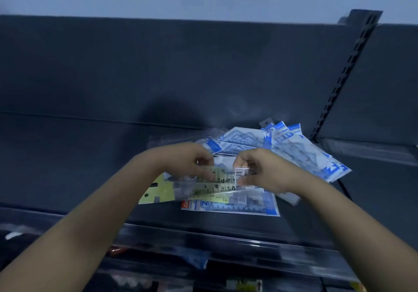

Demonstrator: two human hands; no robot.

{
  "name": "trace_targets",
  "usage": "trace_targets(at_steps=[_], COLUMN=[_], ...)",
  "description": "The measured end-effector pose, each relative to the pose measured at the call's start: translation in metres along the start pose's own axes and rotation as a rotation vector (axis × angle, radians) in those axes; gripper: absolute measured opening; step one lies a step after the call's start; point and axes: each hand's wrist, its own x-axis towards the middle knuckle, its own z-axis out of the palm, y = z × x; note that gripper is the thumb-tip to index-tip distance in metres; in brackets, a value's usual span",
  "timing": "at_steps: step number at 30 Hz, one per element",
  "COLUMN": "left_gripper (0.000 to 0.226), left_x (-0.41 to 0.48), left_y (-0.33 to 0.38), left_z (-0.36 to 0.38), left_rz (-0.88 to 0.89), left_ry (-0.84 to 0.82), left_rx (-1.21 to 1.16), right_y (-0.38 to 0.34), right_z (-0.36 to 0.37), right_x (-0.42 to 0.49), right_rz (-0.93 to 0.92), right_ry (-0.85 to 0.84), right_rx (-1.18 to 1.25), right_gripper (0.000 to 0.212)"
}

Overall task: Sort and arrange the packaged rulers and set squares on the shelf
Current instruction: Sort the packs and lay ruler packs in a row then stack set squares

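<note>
While both hands meet just right of frame centre, they hold a clear ruler pack [222,184] between them, slightly above the shelf [86,169]. The left hand [200,161] has its fingers curled down onto the pack's upper edge, gripping near the middle. The right hand [263,170] pinches the pack's right end with thumb and curled fingers, beside a small white barcode label [240,172]. The pack runs roughly left to right, tilted a bit down toward the lower left, with black scale marks and a pale green strip showing through the plastic; blur makes it hard to tell whether it is one pack or two stacked. A yellow-green card [158,193] sits at its left end, lower left of the hands; cannot tell if it belongs to the held pack or lies on the shelf. Blue-and-white packs [300,149] lie fanned in a loose, overlapping pile on the shelf, behind and right of the hands, reaching toward the right of the frame. A flat blue pack [233,207] lies below the hands, near the shelf's front edge, partly under the held pack. Dark back panel [158,65] fills the upper half. Slotted upright [346,72] rises in the upper right. Lower shelf [226,267] along the bottom edge holds blurred goods.
</note>
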Motion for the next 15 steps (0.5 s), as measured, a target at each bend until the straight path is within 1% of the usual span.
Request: trace_targets(at_steps=[4, 8, 10, 11, 13, 15], left_gripper=[0.017, 0.020, 0.022, 0.024, 0.028, 0.033], left_x=[0.007, 0.024, 0.040, 0.049, 0.069, 0.087], left_y=[0.008, 0.018, 0.025, 0.030, 0.049, 0.074], left_z=[-0.003, 0.000, 0.005, 0.007, 0.013, 0.018], left_rz=[0.019, 0.140, 0.177, 0.191, 0.224, 0.288], left_ry=[-0.053, -0.031, -0.043, -0.036, 0.036, 0.082], left_rx=[0.039, 0.009, -0.017, -0.015, 0.020, 0.071], right_y=[0.006, 0.016, 0.023, 0.028, 0.040, 0.054], right_z=[-0.012, -0.020, -0.023, -0.026, -0.035, -0.048], right_x=[-0.013, -0.032, -0.045, -0.054, -0.075, -0.100], right_rz=[0.004, 0.051, 0.094, 0.123, 0.189, 0.257], right_ry=[0.033, 0.073, 0.092, 0.113, 0.163, 0.211], right_rx=[0.037, -0.008, -0.025, -0.034, -0.070, -0.131], right_gripper=[0.025, 0.023, 0.019, 0.018, 0.013, 0.011])
